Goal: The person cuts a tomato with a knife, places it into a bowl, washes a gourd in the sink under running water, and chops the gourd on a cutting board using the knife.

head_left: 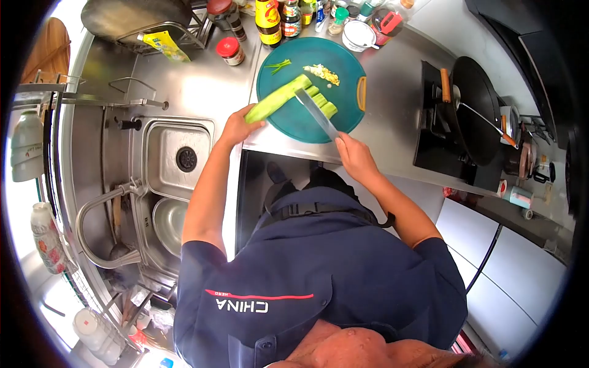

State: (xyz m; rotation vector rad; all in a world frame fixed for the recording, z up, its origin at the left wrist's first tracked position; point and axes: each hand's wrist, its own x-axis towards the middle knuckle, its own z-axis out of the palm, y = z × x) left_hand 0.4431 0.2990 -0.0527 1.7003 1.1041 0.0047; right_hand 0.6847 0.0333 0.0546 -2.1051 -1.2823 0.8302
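On the round green cutting board (294,55) lies a long pale green vegetable (279,99), angled from lower left to upper right. My left hand (240,126) grips its lower left end at the board's edge. A knife (318,114) is in my right hand (356,157), its blade tip near the upper part of the vegetable. Cut green pieces (322,101) sit just right of the blade. Farther up the board are a pile of chopped pale bits (322,74) and a few thin green strips (279,65).
Left of the board is a steel sink (178,126) with a curved faucet (92,202). Bottles (268,23), a red-lidded jar (230,51) and a white bowl (358,37) stand behind the board. A black wok (475,116) is on the stove at right.
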